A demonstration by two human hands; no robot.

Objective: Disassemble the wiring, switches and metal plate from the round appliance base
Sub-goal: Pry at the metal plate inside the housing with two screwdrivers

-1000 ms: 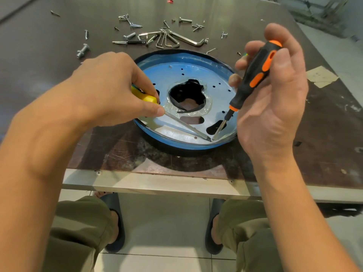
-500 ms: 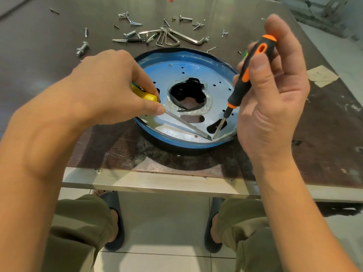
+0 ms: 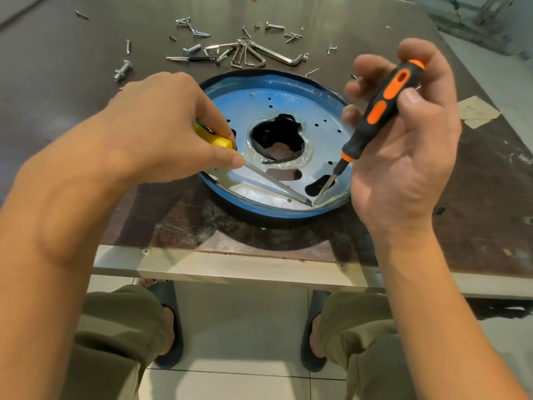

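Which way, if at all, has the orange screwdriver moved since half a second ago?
Yes. The orange screwdriver tipped its handle right, toward the tape patch; its tip stays at the blue base rim.

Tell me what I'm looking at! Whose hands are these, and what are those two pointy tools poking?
The camera sits on a person's head, looking down, so you see their own hands. The left hand holds a yellow-handled screwdriver; the right hand holds an orange-and-black screwdriver. Both tips meet at the near edge of a shiny metal plate inside a round blue base. Behind it on the table lie loose screws and hex keys.
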